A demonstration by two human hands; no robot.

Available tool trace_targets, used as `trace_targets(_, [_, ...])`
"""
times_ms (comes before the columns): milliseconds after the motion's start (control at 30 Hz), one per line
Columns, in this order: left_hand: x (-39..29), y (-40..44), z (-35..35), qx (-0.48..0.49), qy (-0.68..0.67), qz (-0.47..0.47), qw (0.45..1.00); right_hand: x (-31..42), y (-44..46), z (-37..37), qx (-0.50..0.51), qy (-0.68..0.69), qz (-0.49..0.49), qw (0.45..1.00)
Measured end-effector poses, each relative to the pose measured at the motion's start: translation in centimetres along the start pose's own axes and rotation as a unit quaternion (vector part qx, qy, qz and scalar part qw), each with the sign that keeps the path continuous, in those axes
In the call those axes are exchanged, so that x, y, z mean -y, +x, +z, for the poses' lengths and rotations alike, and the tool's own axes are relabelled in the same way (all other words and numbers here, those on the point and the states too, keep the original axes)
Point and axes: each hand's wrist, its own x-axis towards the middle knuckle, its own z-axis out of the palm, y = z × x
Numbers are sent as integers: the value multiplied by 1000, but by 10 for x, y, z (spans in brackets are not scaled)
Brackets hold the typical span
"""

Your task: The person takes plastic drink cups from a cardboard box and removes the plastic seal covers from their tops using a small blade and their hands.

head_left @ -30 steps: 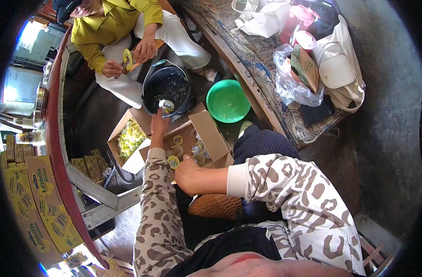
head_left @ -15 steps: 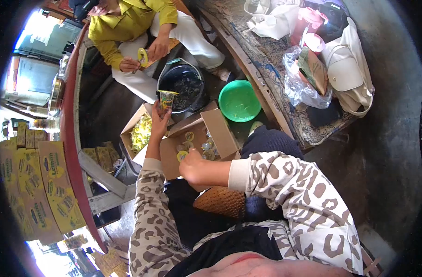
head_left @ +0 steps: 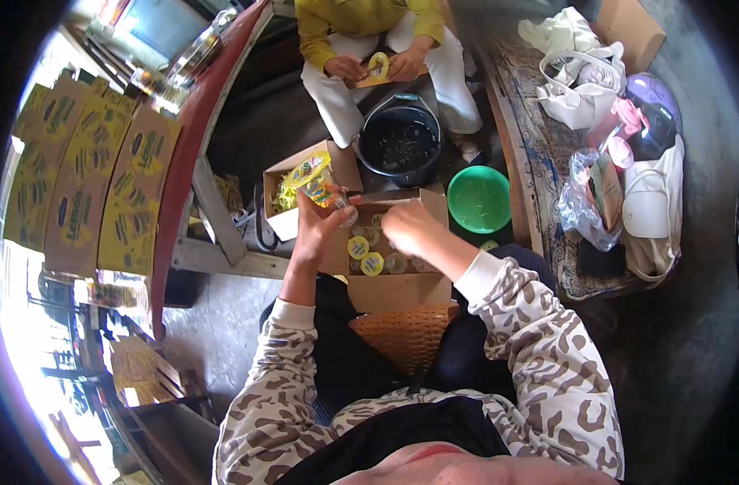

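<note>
My left hand point(head_left: 311, 234) is closed around a clear plastic cup with yellow printing point(head_left: 319, 179). The cup is tilted, its clear base toward my right hand. My right hand point(head_left: 418, 231) is over the open cardboard box point(head_left: 398, 295) in front of me, its fingers curled and pointing inward; what they hold, if anything, is hidden. Inside the box are several small clear cups, some with round yellow lids point(head_left: 372, 263).
Beyond the box stand a black bucket point(head_left: 399, 179) of dark liquid and a green basin point(head_left: 479, 199). Left of them, a carton point(head_left: 274, 179) holds yellow pieces. A co-worker point(head_left: 369, 32) opposite holds a yellow oval item. Bags point(head_left: 648, 234) lie on the right bench; printed cartons point(head_left: 135, 194) are stacked left.
My left hand has brought the cup closer and tipped it over. My right hand has shifted to the box's right part. The head view has turned, moving the scene rightward.
</note>
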Motion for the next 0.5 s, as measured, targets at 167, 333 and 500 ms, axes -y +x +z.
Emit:
trace_targets(167, [22, -1, -5, -48, -34, 7, 998, -31, 6, -3, 26, -43, 36, 998])
trace_targets(333, [35, 4, -11, -25, 34, 31, 999, -50, 12, 6, 71, -57, 82, 992])
trace_targets(500, [13, 6, 1, -84, -29, 28, 996, -54, 24, 52, 149, -73, 102, 981])
